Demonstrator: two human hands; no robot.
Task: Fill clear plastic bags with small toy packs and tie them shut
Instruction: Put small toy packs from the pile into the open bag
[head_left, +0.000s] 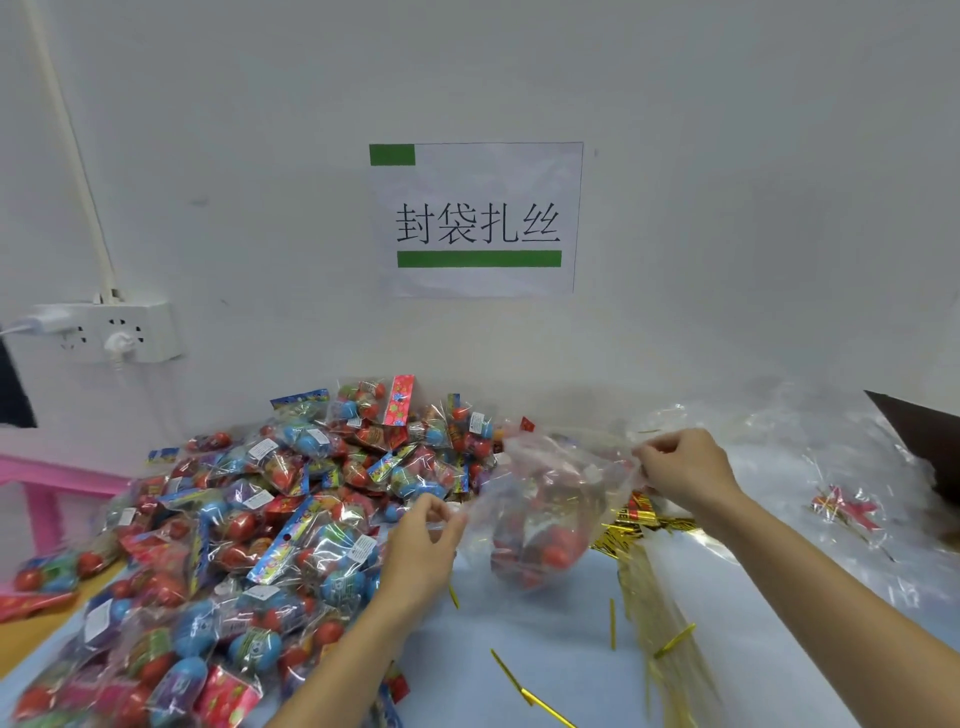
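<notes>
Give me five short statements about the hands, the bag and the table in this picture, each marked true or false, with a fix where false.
1. Both hands hold the clear bag. True: the left hand and right hand pinch its top edges.
2. The bag is empty. False: toy packs with red pieces are inside.
3. The pile of toy packs lies left of the bag. True.
4. The gold twist ties hang on the wall. False: they lie on the table.
5. The wall sign has red bars. False: green.
</notes>
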